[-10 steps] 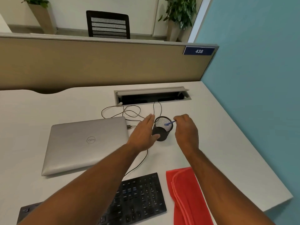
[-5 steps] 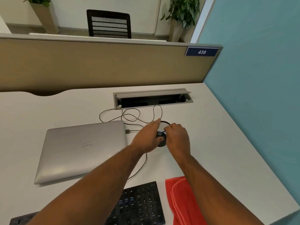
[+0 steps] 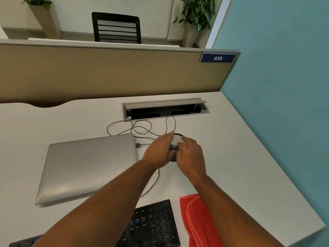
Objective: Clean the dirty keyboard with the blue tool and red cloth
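Out in the middle of the white desk (image 3: 240, 157), toward its back edge, both hands are bunched up around a little black mesh pen cup (image 3: 177, 139). The left hand (image 3: 160, 151) is on the cup's left side, fingers pretty straight and laid against the wall of it, fingertips reaching the far rim. The right hand (image 3: 190, 155) is over the near-right part of the cup with its fingers curled down at the rim. There's a small dark bluish bit (image 3: 174, 147) showing right between the two hands, which might be the blue tool, but it's too blurry and mostly covered, so I can't tell for sure what the right fingers are pinching, if anything. The two hands are basically touching each other over the cup.

The black keyboard (image 3: 153, 227) sits at the desk's front edge, partly under the left forearm, keys facing up. Just beside it on the right is the red cloth (image 3: 197, 221), crumpled flat, with the right forearm crossing over its right side. Neither is being touched by a hand.

To the left of the cup there's a closed silver laptop (image 3: 85, 166), with a thin dark cable (image 3: 151, 186) plugged into its right side, looping across the desk. Behind the cup, an open cable tray (image 3: 165, 109) is sunk into the desk near the back edge, and a beige partition (image 3: 106, 73) with a "438" plate (image 3: 217, 58) stands behind that.
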Tool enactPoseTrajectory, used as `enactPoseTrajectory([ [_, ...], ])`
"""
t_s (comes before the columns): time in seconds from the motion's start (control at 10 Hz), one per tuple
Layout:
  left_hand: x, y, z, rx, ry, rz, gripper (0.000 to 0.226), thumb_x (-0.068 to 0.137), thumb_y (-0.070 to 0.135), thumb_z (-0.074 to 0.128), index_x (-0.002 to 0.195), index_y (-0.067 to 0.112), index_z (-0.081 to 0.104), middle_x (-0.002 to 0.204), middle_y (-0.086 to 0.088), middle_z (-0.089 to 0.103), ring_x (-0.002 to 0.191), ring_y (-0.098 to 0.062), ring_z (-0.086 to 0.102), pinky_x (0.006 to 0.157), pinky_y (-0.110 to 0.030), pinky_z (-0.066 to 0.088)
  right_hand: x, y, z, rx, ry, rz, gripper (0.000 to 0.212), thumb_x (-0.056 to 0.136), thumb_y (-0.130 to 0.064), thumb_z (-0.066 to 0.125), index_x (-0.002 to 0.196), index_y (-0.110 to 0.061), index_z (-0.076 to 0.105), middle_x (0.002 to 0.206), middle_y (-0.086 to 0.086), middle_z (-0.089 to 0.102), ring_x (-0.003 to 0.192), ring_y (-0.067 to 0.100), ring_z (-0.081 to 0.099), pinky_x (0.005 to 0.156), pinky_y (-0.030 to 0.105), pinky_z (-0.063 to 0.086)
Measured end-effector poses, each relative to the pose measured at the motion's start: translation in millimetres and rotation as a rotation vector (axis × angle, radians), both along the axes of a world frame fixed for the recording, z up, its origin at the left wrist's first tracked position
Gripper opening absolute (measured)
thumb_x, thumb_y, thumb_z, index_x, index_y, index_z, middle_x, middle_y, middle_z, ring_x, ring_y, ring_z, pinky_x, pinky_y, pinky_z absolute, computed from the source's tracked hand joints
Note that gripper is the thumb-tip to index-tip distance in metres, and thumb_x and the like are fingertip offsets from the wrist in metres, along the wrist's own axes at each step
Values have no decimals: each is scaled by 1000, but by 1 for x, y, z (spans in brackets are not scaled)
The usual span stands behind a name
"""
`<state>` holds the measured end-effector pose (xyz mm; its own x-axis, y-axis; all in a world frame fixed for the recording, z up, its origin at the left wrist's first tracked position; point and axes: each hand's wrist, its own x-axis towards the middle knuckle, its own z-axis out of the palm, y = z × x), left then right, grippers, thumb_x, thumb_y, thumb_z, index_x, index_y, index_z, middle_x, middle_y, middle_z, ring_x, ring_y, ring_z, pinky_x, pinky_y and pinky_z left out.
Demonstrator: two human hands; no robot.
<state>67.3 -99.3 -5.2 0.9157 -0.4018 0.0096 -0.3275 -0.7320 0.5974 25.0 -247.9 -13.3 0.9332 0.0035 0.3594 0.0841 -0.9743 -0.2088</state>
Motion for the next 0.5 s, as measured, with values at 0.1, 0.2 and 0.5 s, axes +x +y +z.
enactPoseTrajectory([
  [0.1,0,3,-1,15,-18,-9,71,105,33,57,164,15,21,167,-5,32,153,-22,29,124,-34,23,-1,0,-4,2,54,-1,30,95,-26,65,121,-10,70,135,12,63,124,31,60,104,43,46],
  [0.2,-6,9,1,29,-55,2,71,106,29,58,164,15,20,169,-4,27,156,-21,24,125,-33,19,-1,-2,-6,-29,116,-3,35,100,-29,57,130,-13,65,144,9,57,133,29,53,111,42,40],
  [0.5,-20,70,26,295,-278,85,75,109,38,47,166,15,4,174,-6,-1,160,-22,-6,126,-42,-4,-1,46,14,-76,39,87,45,101,-35,54,140,-14,57,148,8,52,139,27,47,114,43,38],
])
